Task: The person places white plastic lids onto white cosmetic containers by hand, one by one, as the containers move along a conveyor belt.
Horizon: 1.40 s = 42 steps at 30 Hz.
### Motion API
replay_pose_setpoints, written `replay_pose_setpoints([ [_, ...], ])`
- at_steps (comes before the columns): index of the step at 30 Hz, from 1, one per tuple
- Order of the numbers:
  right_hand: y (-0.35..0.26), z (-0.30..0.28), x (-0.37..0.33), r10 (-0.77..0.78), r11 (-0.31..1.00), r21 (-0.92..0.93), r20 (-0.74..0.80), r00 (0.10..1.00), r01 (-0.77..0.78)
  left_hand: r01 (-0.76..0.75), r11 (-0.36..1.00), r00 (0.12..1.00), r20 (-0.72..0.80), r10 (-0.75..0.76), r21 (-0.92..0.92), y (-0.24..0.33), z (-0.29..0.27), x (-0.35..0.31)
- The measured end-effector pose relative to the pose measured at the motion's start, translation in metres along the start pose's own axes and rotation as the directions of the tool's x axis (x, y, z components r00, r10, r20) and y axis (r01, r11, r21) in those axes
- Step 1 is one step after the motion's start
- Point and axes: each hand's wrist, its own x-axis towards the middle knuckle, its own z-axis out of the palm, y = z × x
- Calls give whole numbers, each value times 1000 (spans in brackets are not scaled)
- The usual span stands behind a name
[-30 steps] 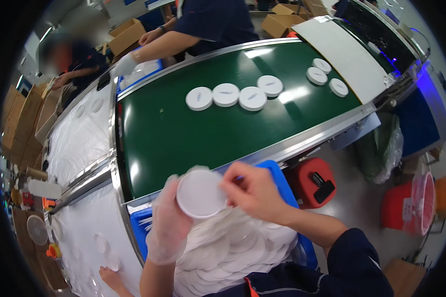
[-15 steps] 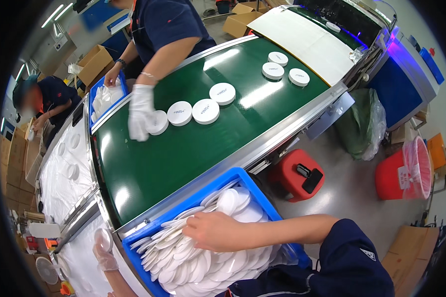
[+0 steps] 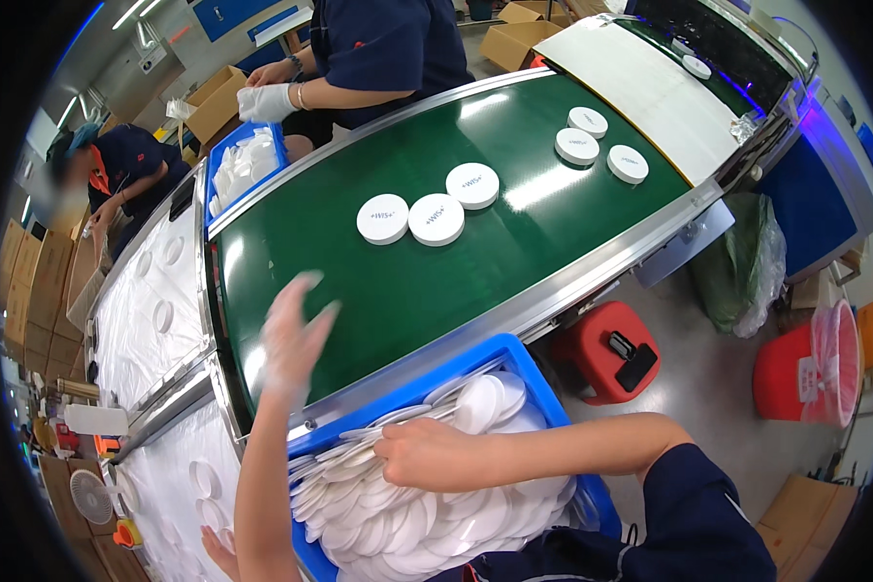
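Note:
My left hand (image 3: pixel 293 339), in a thin clear glove and slightly blurred, is over the near left part of the green conveyor belt (image 3: pixel 378 320), fingers spread and holding nothing. Beyond it, three thick white round containers (image 3: pixel 436 220) with print on top stand touching on the belt. My bare right hand (image 3: pixel 432 456) is on a heap of thin white discs (image 3: pixel 388 529) in a blue bin (image 3: pixel 543 388). Its fingers curl in around disc edges at the heap's far side; the fingertips are partly hidden.
Three more round containers (image 3: pixel 577 146) stand farther right on the belt. Across it, a co-worker's white-gloved hand (image 3: pixel 267 102) is above another blue bin (image 3: pixel 247 165). Left, white rings (image 3: pixel 204 477) lie on a plastic-covered table (image 3: pixel 165 456), with another person's hand (image 3: pixel 220 555) beside them.
My left hand has moved from a white ring on the left table up over the belt. The co-worker's gloved hand has withdrawn, and the container beside it has left the belt.

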Motion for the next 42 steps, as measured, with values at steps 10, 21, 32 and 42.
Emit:
replay_pose_setpoints([
  [10,-17,36,17,-76,997,-46,-181,981,69,36,979,953,290,-94,199,24,56,95],
  [21,-42,68,51,-87,974,-218,-107,990,62,321,422,935,211,-286,-848,21,-37,-87],
  [32,-22,3,26,268,869,417,53,962,-265,176,-287,923,259,-283,-942,8,-42,-108],
  [42,-27,11,31,136,955,244,156,978,-171,225,-96,906,244,-345,-970,18,-44,-108],
])
